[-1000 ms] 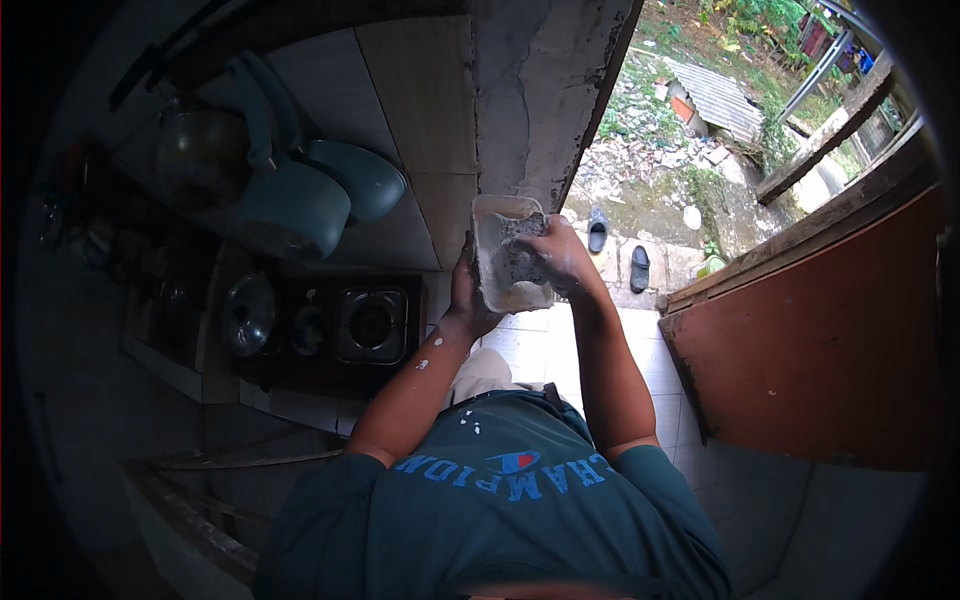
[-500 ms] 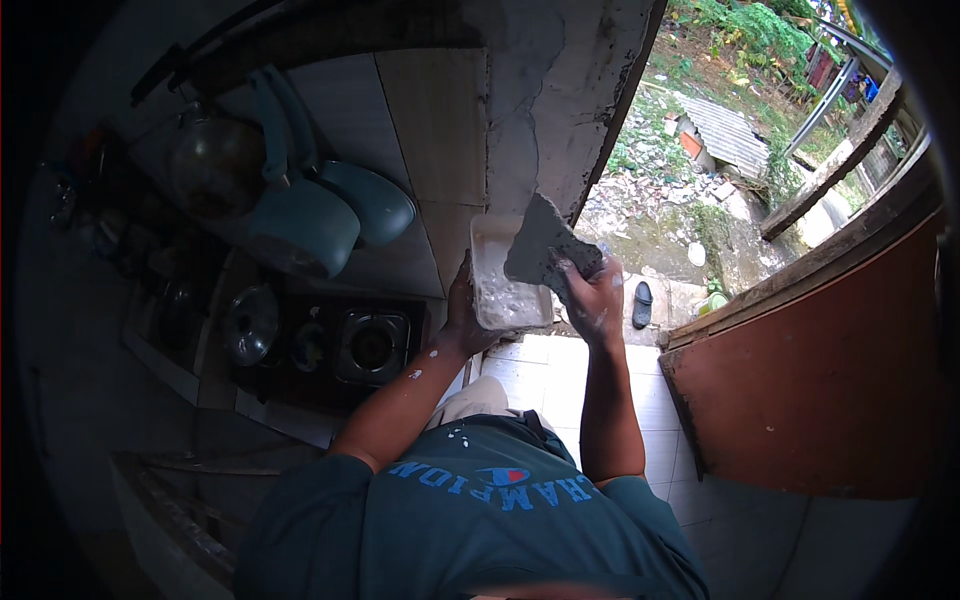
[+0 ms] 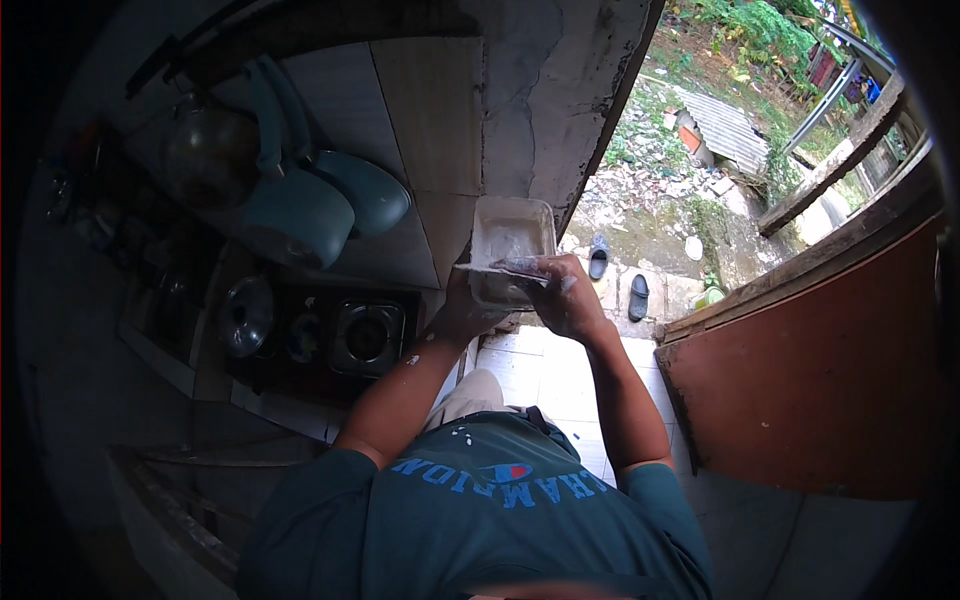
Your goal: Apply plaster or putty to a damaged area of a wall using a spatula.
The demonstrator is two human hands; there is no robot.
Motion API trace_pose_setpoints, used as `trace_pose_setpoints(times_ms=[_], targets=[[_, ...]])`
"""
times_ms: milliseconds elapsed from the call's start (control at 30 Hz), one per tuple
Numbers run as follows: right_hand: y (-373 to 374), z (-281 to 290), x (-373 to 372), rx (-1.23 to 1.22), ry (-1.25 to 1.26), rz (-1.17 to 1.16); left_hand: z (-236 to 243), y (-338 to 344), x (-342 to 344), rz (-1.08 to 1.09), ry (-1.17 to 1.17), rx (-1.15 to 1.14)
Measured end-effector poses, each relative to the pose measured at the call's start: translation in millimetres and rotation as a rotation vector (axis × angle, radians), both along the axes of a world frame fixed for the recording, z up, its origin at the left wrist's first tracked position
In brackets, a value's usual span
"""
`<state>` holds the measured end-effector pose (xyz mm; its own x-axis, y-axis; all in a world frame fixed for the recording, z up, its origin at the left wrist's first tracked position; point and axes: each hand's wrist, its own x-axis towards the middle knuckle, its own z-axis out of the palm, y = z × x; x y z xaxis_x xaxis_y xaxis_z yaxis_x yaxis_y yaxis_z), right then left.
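Observation:
My left hand (image 3: 466, 306) is closed around the near left side of a rectangular whitish plastic tub (image 3: 513, 228), held out in front of me. White paste is smeared inside the tub. My right hand (image 3: 574, 302), spotted with white, grips a flat, roughly triangular grey piece (image 3: 512, 267). That piece now shows nearly edge-on and lies across the near part of the tub, hiding some of its inside. Whether it touches the paste or only the rim, I cannot tell. White spots mark my left forearm.
To the left, blue-green pans (image 3: 300, 215) hang above a gas stove (image 3: 365, 338). A cracked wall (image 3: 515, 110) rises ahead beside the open doorway. The brown door (image 3: 800, 380) stands to the right. Dark clogs (image 3: 639, 297) sit outside the threshold, before rubble-strewn ground.
My right hand has brought the grey piece left and over the tub, turning it from face-on to nearly edge-on. A second clog has come into view beyond my right hand.

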<state>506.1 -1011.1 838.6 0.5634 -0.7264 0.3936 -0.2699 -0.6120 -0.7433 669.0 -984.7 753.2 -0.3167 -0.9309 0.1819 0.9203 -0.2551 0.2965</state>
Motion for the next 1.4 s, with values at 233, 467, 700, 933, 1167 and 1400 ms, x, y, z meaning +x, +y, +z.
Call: trace_pose_setpoints(times_ms=[233,467,700,933,1167,1400], targets=[[-32,6,-12,0.283,-0.12,-0.047,19,6,2,-0.007,0.041,0.212],[-43,-21,17,0.1,-0.152,-0.032,13,13,-2,-0.032,0.029,0.141],[-5,10,16,0.259,0.058,0.188,-41,20,26,0.532,-1.208,-0.436],[-31,17,-9,0.243,-0.064,0.167,16,32,7,0.081,0.002,0.014],[-14,11,20,-0.017,-0.019,0.067,17,24,4,0.022,-0.004,0.124],[-8,30,2,0.137,0.202,0.34,-14,23,22,0.215,-0.46,-0.151]])
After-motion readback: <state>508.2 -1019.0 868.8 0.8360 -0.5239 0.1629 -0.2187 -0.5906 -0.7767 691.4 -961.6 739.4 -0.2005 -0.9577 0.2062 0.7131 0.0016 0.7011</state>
